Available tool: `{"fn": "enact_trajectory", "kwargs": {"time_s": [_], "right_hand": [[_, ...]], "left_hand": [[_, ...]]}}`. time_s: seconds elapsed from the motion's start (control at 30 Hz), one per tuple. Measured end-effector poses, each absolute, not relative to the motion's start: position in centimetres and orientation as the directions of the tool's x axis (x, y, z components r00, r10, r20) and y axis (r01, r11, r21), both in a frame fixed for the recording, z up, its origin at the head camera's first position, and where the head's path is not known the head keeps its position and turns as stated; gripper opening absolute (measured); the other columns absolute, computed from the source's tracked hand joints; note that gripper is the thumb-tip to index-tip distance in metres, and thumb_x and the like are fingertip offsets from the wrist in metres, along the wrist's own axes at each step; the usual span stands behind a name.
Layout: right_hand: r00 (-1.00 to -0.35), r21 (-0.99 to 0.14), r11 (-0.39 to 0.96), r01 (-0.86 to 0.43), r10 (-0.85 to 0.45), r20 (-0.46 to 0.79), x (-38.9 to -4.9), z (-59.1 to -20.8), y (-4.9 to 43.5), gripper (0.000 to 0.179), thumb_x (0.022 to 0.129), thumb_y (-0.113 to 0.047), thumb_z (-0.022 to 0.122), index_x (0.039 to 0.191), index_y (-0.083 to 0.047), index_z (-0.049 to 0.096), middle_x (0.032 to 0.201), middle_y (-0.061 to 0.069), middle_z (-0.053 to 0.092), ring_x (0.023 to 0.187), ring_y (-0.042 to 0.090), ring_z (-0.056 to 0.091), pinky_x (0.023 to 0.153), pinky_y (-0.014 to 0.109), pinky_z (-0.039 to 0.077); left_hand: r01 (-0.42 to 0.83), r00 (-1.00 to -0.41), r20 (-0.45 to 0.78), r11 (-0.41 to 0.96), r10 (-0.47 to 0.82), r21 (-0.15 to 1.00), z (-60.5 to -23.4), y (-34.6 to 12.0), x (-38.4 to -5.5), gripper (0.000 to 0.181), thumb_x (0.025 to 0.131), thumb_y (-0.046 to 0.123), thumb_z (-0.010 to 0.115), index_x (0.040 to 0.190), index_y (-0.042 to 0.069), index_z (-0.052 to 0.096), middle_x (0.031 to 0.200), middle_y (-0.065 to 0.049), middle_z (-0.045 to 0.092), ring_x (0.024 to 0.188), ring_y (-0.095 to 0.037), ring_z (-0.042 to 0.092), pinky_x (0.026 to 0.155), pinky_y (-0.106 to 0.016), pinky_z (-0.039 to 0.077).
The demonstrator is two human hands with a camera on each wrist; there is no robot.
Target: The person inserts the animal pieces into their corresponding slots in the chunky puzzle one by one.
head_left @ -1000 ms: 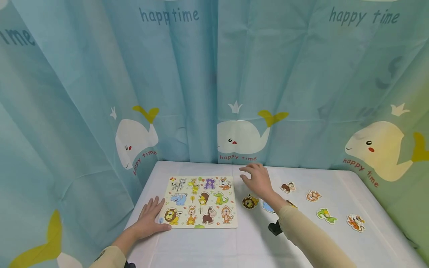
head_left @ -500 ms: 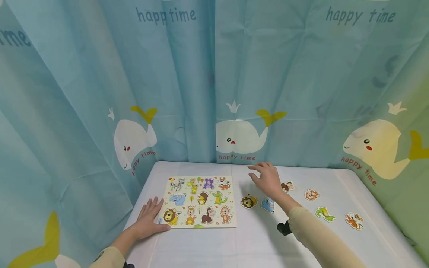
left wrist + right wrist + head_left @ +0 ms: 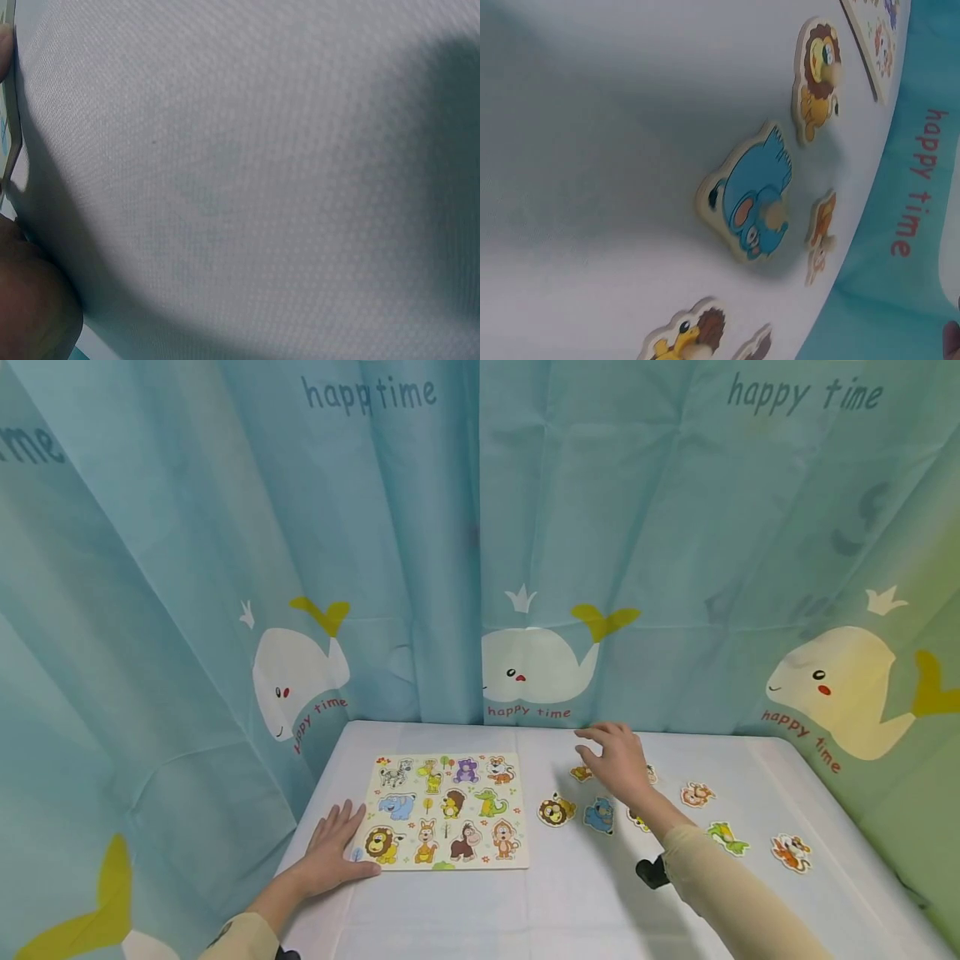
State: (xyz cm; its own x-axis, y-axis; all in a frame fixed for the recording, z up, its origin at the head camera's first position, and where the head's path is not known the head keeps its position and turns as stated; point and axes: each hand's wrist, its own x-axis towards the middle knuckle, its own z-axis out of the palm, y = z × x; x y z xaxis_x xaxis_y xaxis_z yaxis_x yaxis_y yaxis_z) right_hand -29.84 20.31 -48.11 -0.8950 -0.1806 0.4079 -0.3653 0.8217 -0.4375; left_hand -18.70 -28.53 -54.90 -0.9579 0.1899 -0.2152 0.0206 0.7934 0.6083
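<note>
My left hand (image 3: 330,852) lies with straight fingers along the left side of a pale animal puzzle board (image 3: 480,866), its thumb reaching the lower left corner. Part of that hand shows beside the board's edge (image 3: 13,135) in the left wrist view. To the right, my right hand (image 3: 617,764) hovers over the table, thumb and fingers apart and nothing between them. Below and around it lie knobbed wooden puzzle pieces: a blue elephant (image 3: 750,187), a lion (image 3: 817,79), a small orange piece (image 3: 581,772) and a partly hidden hedgehog (image 3: 686,337).
Farther right lie a monkey piece (image 3: 698,794), a green crocodile piece (image 3: 727,838) and a tiger piece (image 3: 792,853). A brown piece (image 3: 651,774) is mostly behind the right hand. A blue whale-print curtain (image 3: 420,568) hangs behind the white table (image 3: 450,914).
My right hand has moved right, away from the board, uncovering the elephant, the orange piece and part of the hedgehog while covering more of the brown piece. The left hand has stayed put.
</note>
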Motion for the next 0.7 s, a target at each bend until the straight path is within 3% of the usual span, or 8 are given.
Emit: {"fn": "enact_trajectory", "kwargs": {"time_s": [0.57, 0.7], "right_hand": [[-0.914, -0.427, 0.854, -0.299, -0.128, 0.385, -28.9, -49.6, 23.4, 0.027, 0.094, -0.019, 0.075, 0.118, -0.009, 0.077, 0.115, 0.014, 0.068, 0.117, 0.04, 0.051, 0.095, 0.061, 0.042], [-0.914, -0.419, 0.863, -0.281, -0.106, 0.392, -28.3, -50.0, 25.2, 0.027, 0.094, -0.018, 0.074, 0.118, -0.008, 0.077, 0.115, 0.016, 0.068, 0.113, 0.04, 0.051, 0.089, 0.059, 0.042]], "left_hand": [[0.022, -0.956, -0.214, 0.781, 0.198, 0.624, -54.8, -28.7, -18.6, 0.115, 0.079, 0.049, 0.084, 0.16, -0.003, 0.021, 0.166, -0.031, 0.002, 0.152, -0.05, -0.009, 0.121, -0.063, -0.008], [0.03, -0.956, -0.21, 0.782, 0.204, 0.623, -54.9, -28.6, -18.6, 0.115, 0.08, 0.049, 0.084, 0.161, -0.003, 0.021, 0.166, -0.031, 0.002, 0.152, -0.05, -0.009, 0.122, -0.062, -0.008]]}}
